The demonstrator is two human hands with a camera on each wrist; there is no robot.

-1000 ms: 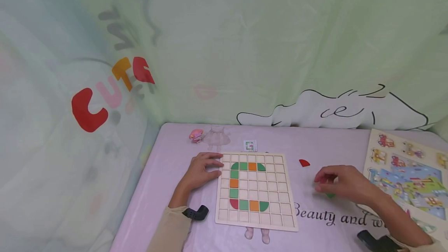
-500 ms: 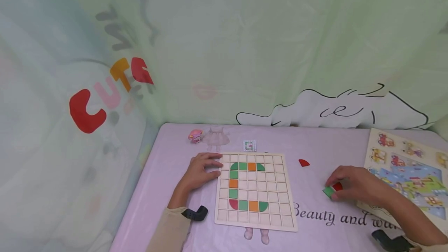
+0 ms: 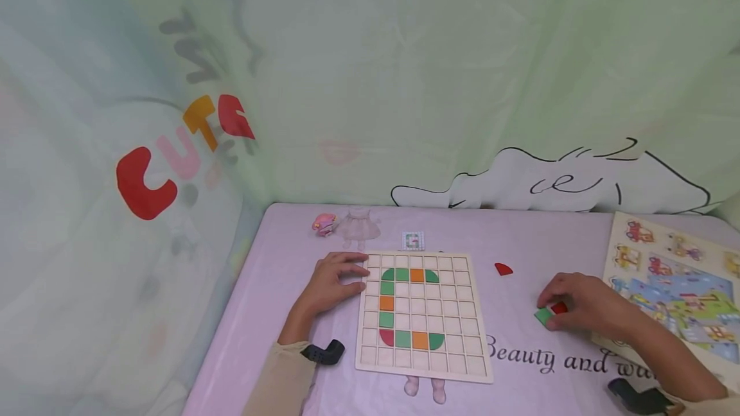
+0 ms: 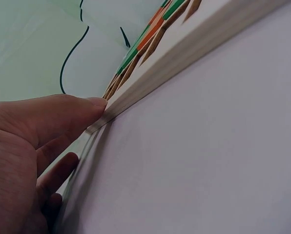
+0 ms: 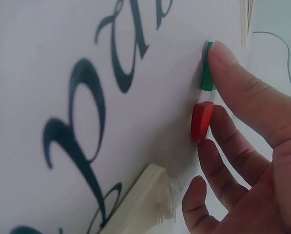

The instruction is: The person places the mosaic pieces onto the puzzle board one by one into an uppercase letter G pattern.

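Note:
A square wooden grid board point(image 3: 424, 364) lies on the table, with green, orange and red tiles set in a C shape. My left hand point(image 3: 335, 284) rests at its left side, fingers extended; in the left wrist view the thumb point(image 4: 94, 107) touches the board's edge point(image 4: 150, 80). On the right, my right hand point(image 3: 584, 303) pinches a green square tile point(image 3: 543, 316) at the tabletop between thumb and forefinger. Behind that tile, under the palm, sits a red tile point(image 3: 559, 307), also seen as a red block point(image 5: 202, 121) in the right wrist view.
A red quarter-round tile point(image 3: 503, 269) lies between board and right hand. A small pattern card point(image 3: 413, 241) and a pink figure point(image 3: 324, 223) are behind the board. Picture puzzle boards point(image 3: 627, 278) stand at the right. A fabric wall point(image 3: 462, 82) closes the back.
My right hand has moved a little right and down onto the green tile, its fingers now at the tile's sides. The left hand and the board have stayed put.

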